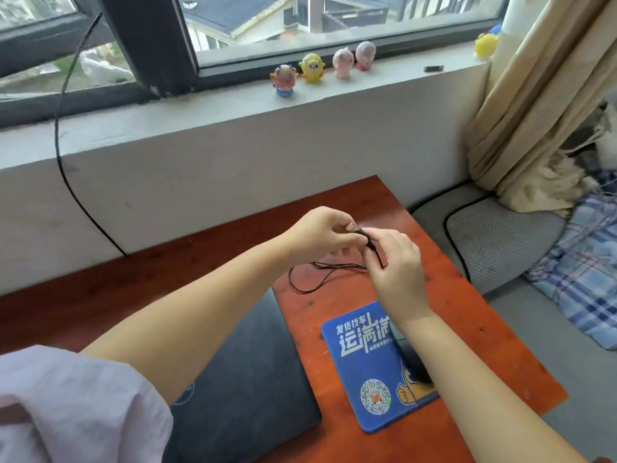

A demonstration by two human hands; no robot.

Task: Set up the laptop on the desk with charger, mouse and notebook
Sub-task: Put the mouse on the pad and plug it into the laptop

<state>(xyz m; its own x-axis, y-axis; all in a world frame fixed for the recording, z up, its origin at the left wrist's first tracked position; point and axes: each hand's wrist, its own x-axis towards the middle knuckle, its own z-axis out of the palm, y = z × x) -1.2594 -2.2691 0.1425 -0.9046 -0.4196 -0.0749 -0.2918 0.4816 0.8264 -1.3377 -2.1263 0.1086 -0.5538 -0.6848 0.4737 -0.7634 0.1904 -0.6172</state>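
Note:
A closed dark laptop [247, 379] lies on the reddish wooden desk [167, 272], partly under my left forearm. To its right sits a blue mouse pad [360, 355] with a black mouse [412, 359] on it, mostly hidden by my right forearm. My left hand [320, 233] pinches the USB plug [354, 228] of the mouse's thin dark cable [310, 279]. My right hand [397, 265] grips the cable just behind the plug. The rest of the cable lies looped on the desk below both hands. No charger or notebook is in view.
A white wall and window sill [233, 105] with several small toy figures [312, 68] rise behind the desk. A black cord [63, 152] hangs down the wall at left. A grey cushion [500, 242], plaid cloth [581, 262] and a beige curtain [534, 95] lie to the right.

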